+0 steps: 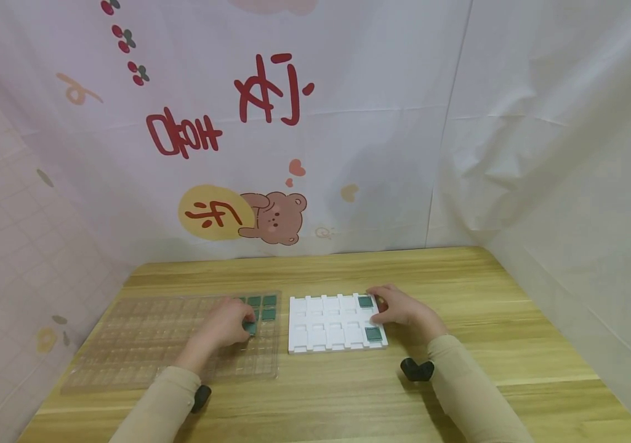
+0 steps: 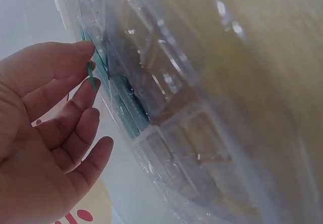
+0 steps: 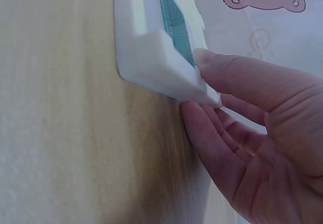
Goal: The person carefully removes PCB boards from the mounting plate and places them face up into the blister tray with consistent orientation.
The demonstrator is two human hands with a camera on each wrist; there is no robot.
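My left hand [image 1: 229,321] pinches a thin green square chip [image 2: 91,76] between thumb and fingertips, close over a clear plastic tray [image 1: 143,335]. Several more green chips [image 1: 269,300] sit in that tray's cells near its far right corner, partly hidden by the hand. My right hand [image 1: 402,307] grips the right edge of a white compartment tray [image 1: 317,320], its thumb on the rim in the right wrist view. Two green chips lie in the white tray's right column: one chip [image 1: 365,302] at the far end, another chip [image 1: 373,334] nearer me.
Both trays lie side by side on a wooden table [image 1: 337,400], the clear one at the left with a narrow gap between them. A printed white cloth [image 1: 376,154] hangs behind the table, and pale cloth walls stand at both sides.
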